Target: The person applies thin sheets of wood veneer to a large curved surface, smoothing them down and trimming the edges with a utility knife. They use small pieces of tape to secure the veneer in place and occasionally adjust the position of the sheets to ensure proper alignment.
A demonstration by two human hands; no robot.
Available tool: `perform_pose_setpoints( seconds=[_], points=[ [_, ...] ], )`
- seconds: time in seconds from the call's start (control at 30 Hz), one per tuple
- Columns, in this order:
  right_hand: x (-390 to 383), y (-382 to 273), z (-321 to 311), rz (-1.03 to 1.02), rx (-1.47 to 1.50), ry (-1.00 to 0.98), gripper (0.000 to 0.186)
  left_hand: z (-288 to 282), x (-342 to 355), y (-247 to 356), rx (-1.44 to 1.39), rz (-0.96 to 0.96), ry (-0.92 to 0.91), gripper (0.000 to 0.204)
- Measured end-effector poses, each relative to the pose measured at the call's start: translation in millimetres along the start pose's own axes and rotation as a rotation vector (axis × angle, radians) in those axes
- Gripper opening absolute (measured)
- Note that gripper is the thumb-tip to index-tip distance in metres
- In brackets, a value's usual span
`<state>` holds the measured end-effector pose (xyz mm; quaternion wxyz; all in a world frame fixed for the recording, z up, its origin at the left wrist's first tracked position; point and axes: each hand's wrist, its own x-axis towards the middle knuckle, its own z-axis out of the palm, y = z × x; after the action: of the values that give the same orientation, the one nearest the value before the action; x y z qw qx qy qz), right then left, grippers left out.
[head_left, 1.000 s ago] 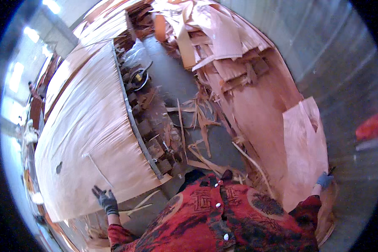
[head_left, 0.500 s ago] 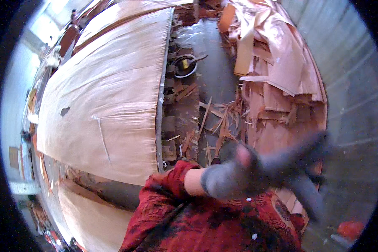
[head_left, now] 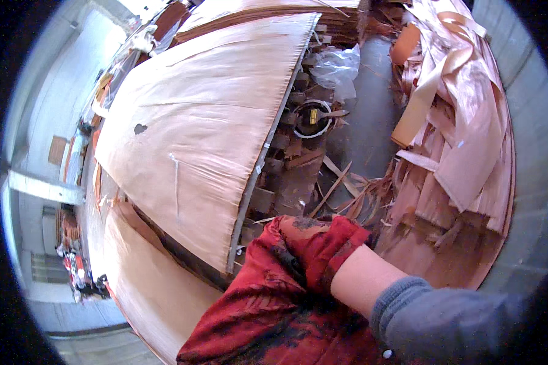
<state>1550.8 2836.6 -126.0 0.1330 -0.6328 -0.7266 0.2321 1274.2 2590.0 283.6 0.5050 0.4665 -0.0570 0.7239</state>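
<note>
My left hand (head_left: 453,322), in a grey knitted glove, crosses my body toward the lower right rim of the view. A strip of bare forearm shows between its cuff and the red patterned sleeve (head_left: 268,304). Its fingers are lost in the dark rim, so neither their shape nor anything in them shows. Nearest to it is the stack of reddish veneer strips (head_left: 444,258) on the right. My right hand is out of view. Ahead to the left lies a broad, pale veneer sheet (head_left: 195,115) with a small dark hole.
A round pail (head_left: 296,128) with a pale rim stands beside the sheet's edge, a brush (head_left: 329,114) across it. Clear plastic film (head_left: 338,70) lies beyond. Torn strips (head_left: 338,182) litter the floor. Another pale sheet (head_left: 146,274) is at lower left.
The view has swung, so the sheet and pail sit further right. My gloved left hand has moved right and down, its fingers now out of sight.
</note>
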Motion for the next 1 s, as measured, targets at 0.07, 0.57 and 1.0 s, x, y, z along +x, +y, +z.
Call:
perform_pose_setpoints(
  seconds=[0.07,0.57,1.0],
  points=[
    [39,-12,12,-0.036,-0.026,-0.009,0.036,-17,12,9,0.039,0.039,0.015,0.077],
    [140,-154,79,-0.168,-0.068,-0.173,0.030,-158,42,123,0.178,0.168,0.103,0.081],
    [145,-479,199,-0.379,0.344,-0.469,0.021,-324,-223,375,1.650,-0.016,1.604,0.052]
  ],
)
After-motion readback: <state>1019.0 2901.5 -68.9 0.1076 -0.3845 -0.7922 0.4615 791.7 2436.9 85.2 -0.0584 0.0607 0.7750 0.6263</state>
